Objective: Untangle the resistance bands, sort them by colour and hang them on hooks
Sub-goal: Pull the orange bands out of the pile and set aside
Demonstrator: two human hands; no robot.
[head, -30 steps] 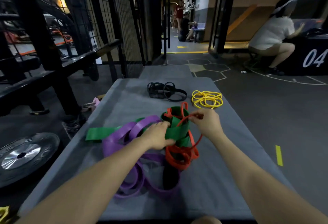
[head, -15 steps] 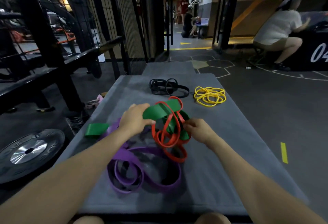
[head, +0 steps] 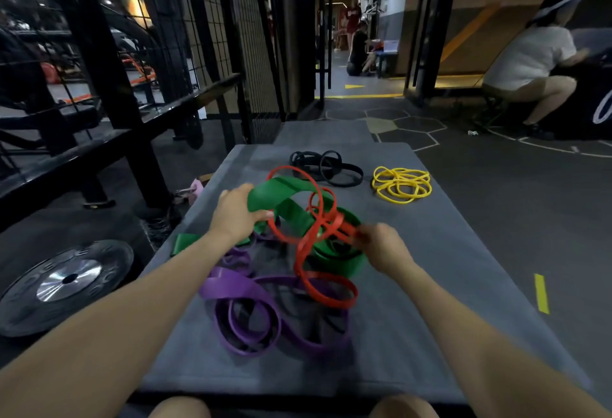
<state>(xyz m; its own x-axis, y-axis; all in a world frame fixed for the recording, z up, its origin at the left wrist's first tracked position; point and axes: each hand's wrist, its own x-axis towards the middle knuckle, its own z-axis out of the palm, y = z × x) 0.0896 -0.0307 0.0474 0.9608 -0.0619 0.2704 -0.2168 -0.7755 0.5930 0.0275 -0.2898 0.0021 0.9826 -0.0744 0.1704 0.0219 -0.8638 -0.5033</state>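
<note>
— What carries everything here?

— A counter (head: 430, 335) covered in grey cloth, running away from the viewer, with a second grey surface (head: 324, 133) just beyond its far end.

— What lies on it?

— At the far end, a coil of black bands (head: 326, 167), and just to the right of it a loose heap of thin yellow bands (head: 401, 184), the two apart. Nearer, the purple bands (head: 246, 315) lie looped flat on the cloth. Red bands (head: 328, 295) rest partly on the cloth beside and over the purple. A wide green band (head: 337, 257) touches the cloth at the middle, and one green end (head: 185, 243) hangs at the left edge.
</note>
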